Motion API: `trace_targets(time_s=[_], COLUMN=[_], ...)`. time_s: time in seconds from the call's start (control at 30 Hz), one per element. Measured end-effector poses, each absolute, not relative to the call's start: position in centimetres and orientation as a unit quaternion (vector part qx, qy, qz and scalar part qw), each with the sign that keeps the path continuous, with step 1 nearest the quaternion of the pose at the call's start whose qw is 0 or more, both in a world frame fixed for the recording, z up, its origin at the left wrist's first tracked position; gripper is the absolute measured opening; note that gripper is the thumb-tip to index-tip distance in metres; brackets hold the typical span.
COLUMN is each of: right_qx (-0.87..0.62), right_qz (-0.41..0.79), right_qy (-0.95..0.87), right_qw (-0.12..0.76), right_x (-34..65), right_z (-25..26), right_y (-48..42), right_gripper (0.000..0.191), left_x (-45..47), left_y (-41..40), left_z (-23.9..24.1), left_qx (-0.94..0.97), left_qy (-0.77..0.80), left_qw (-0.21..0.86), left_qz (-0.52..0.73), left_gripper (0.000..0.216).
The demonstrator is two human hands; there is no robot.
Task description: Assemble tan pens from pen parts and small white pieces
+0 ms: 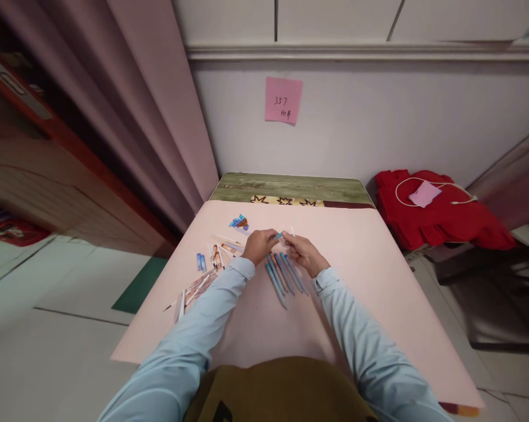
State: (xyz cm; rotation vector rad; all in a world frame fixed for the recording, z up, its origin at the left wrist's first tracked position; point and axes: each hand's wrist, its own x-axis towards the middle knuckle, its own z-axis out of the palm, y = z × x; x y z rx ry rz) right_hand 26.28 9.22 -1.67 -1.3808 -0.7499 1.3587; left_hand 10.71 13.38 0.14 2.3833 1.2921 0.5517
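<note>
My left hand (260, 246) is closed, its fingertips pinching a small blue pen part (278, 235). My right hand (306, 253) meets it from the other side, also closed in a pinch at the end of that blue part. A thin white stick (292, 230) shows just above the right fingers; whether they hold it I cannot tell. Below both hands lies a row of several pens (276, 286), blue and brown, side by side and slanting. Fingers hide some of their upper ends.
Left of my hands lie loose pen barrels (201, 262), thin refills (199, 287) and brown printed tubes (215, 255). A small pile of blue and brown pieces (238, 222) sits farther back. Red cloth (449, 220) with a white cable is right of the table (378, 281).
</note>
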Motion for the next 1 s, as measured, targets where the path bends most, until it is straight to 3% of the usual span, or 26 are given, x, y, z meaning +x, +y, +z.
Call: trace_targets(time_s=[0.23, 0.43, 0.57, 0.7, 0.9, 1.0], right_qx=[-0.54, -0.562, -0.573, -0.576, -0.58, -0.578], right_qz=[0.606, 0.582, 0.556, 0.519, 0.512, 0.522], right_qy=[-0.252, -0.254, -0.261, -0.276, -0.282, -0.277], right_qw=[0.527, 0.53, 0.543, 0.568, 0.567, 0.562], right_x=[27.1, 26.5, 25.7, 25.3, 24.7, 24.5], right_z=[-0.8, -1.0, -1.0, -0.8, -1.2, -1.5], right_y=[8.7, 8.3, 8.4, 8.8, 8.6, 8.2], right_gripper=[0.034, 0.03, 0.029, 0.028, 0.029, 0.029], left_x=[11.1, 10.9, 10.7, 11.0, 11.6, 11.6], left_y=[14.9, 15.0, 14.9, 14.3, 12.8, 12.3], left_z=[-0.3, -1.6, -2.0, -1.6, -0.4, 0.1], left_qx=[0.775, 0.733, 0.717, 0.677, 0.489, 0.459], left_qy=[0.497, 0.489, 0.476, 0.461, 0.448, 0.446], left_qw=[0.265, 0.309, 0.351, 0.43, 0.593, 0.625], left_qz=[0.285, 0.358, 0.37, 0.381, 0.457, 0.446], left_gripper=[0.014, 0.012, 0.025, 0.019, 0.06, 0.053])
